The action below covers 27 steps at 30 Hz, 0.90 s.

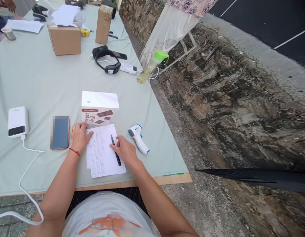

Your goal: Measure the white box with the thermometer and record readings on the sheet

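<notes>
My left hand [79, 135] lies flat with its fingers out, at the left edge of a few sheets of paper [106, 164] covered with small writing. Its fingertips reach the base of a white and brown "Super Meal" box [100, 100]. A black pen [118, 160] rests slantwise on the sheets. My right hand [126, 151] is over the right edge of the paper, thumb across the pen and index finger apart on the other side; no firm grip shows. To its right lies a white and blue infrared thermometer [140, 140]. Left of my left hand is a phone [60, 133].
A white power bank [17, 120] with a cable is on the left. Farther back are a black headset [106, 61], a green-capped bottle [151, 67], and cardboard boxes [66, 41]. Another person's hand [10, 5] shows far left. The table's edge [167, 125] runs along the right.
</notes>
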{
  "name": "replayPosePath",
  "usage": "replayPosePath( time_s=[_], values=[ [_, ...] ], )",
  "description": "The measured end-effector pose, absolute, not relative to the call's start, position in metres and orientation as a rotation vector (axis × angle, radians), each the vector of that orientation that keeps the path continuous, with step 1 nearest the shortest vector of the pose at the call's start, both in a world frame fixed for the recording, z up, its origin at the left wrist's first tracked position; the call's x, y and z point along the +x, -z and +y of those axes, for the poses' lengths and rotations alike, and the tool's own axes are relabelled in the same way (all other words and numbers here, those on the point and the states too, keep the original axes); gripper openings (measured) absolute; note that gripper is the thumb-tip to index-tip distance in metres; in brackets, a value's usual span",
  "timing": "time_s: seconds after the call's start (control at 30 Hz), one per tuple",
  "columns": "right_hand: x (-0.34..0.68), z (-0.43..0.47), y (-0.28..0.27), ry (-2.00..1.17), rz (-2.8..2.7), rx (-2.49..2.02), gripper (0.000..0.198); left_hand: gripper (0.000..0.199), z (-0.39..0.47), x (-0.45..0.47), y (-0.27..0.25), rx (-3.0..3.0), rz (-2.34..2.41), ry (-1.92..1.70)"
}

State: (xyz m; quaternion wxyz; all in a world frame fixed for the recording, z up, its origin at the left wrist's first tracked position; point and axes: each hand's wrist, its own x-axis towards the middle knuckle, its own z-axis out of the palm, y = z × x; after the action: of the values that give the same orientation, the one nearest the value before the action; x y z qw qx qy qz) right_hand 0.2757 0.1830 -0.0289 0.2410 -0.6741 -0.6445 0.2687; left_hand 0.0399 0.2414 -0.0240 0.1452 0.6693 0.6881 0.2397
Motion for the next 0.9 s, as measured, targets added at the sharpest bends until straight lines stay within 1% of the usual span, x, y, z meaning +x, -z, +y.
replayPosePath(
  time_s=[0.1, 0.23, 0.4, 0.5, 0.53, 0.63, 0.67, 0.8, 0.9],
  values=[
    [0.273, 0.181, 0.033, -0.717, -1.763, -1.822, 0.031, 0.015, 0.243, 0.043, 0.027, 1.934, 2.009, -0.71],
    [0.273, 0.186, 0.032, -0.741, -1.65, -1.661, 0.034, 0.014, 0.247, 0.047, 0.026, 1.912, 2.076, -0.699],
    [0.278, 0.186, 0.033, -0.949, -1.35, -1.366, 0.033, 0.013, 0.256, 0.056, 0.023, 1.895, 2.1, -0.672],
    [0.276, 0.182, 0.036, -1.042, -1.221, -1.252, 0.043, 0.011, 0.264, 0.059, 0.022, 1.886, 2.114, -0.691],
    [0.275, 0.179, 0.037, -1.029, -1.199, -1.256, 0.042, 0.011, 0.266, 0.06, 0.022, 1.888, 2.129, -0.679],
    [0.268, 0.167, 0.035, -0.877, -1.231, -1.382, 0.022, 0.012, 0.268, 0.062, 0.02, 1.902, 2.171, -0.64],
    [0.266, 0.162, 0.034, -0.816, -1.293, -1.406, 0.019, 0.013, 0.267, 0.062, 0.019, 1.908, 2.181, -0.624],
    [0.261, 0.145, 0.038, -0.619, -1.744, -1.274, 0.018, 0.018, 0.264, 0.065, 0.014, 1.921, 2.228, -0.486],
    [0.263, 0.14, 0.05, -0.519, -2.021, -1.286, 0.03, 0.021, 0.262, 0.068, 0.01, 1.889, 2.248, -0.422]
  ],
)
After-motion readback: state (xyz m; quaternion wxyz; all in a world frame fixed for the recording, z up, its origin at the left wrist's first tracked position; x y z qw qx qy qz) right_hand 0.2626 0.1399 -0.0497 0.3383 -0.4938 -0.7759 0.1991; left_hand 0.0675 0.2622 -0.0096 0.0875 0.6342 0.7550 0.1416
